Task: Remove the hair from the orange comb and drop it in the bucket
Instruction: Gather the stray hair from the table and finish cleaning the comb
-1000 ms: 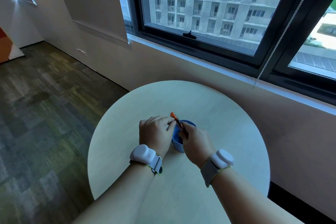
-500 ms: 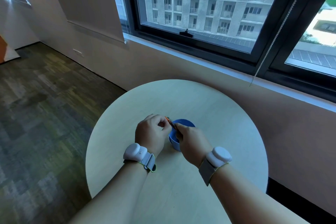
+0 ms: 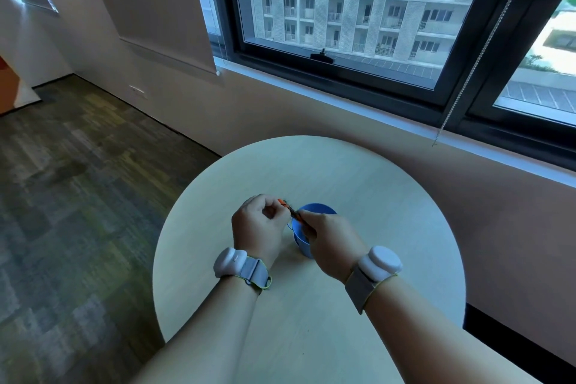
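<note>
Left hand (image 3: 260, 227): forearm reaches in from the near edge of the surface (image 3: 374, 184), wrist bent slightly, back of the hand turned upward. Fingers curl inward into a loose fist, and the fingertips close on the far end of the orange comb (image 3: 288, 208), just to the right of its knuckles. A white puck-shaped wrist unit (image 3: 230, 262) on a grey strap sits just behind the hand.

Right hand (image 3: 327, 240): forearm enters from the lower right and angles toward the left hand. Fingers curl down and pinch the near end of the comb, thumb side facing the left hand. The two hands nearly meet, with only the short visible stretch of comb between them. A second white wrist unit (image 3: 378, 262) on a pale woven strap sits behind this hand.

Orange comb: held in the air between both hands, tilted, one orange tip showing beside the left fingertips. A dark patch lies along its middle; whether that is hair or teeth cannot be told at this size.

Blue bucket (image 3: 304, 238): stands upright on the surface directly beneath the right hand's fingers and just to the right of the left hand. The right hand covers part of its rim; its thin handle loop shows on the side toward the left hand. The comb hangs over its left rim.

Surface: round, pale wood-toned top, carrying the bucket.

Writing: no brand, label or lettering can be read on the wrist units, bucket or comb.
</note>
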`<action>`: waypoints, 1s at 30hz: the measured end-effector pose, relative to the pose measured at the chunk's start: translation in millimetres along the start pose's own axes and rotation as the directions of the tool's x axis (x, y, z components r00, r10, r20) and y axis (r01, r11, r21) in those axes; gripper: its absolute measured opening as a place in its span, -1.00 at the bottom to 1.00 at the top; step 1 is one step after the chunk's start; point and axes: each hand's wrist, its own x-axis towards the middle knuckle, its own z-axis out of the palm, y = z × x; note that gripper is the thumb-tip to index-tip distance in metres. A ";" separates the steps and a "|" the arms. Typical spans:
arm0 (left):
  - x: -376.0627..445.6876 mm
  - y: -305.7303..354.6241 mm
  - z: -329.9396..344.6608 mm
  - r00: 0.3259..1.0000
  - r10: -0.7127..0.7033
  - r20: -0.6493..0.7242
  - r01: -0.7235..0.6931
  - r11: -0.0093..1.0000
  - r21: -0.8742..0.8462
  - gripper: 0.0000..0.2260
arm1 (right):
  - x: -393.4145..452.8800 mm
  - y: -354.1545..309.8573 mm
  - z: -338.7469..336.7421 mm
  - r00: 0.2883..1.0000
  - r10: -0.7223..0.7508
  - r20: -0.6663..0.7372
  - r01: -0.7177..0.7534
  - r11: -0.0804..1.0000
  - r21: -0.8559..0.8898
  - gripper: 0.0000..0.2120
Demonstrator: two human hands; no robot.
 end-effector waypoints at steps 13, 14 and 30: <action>32.4 -3.1 -14.2 0.922 -0.194 0.335 0.237 0.967 -0.093 -0.94 | -12.3 21.8 0.4 0.997 0.078 -0.013 -0.075 0.986 0.148 -0.74; 29.8 -3.6 -11.0 0.925 -0.164 0.344 0.190 0.981 -0.044 -0.92 | -11.1 21.0 -0.2 0.997 0.079 -0.016 -0.076 0.989 0.131 -0.74; 18.9 -1.2 -0.6 0.937 -0.218 0.274 0.203 0.976 0.082 -0.82 | -8.7 10.9 0.8 0.987 0.117 -0.111 -0.100 0.984 0.148 -0.56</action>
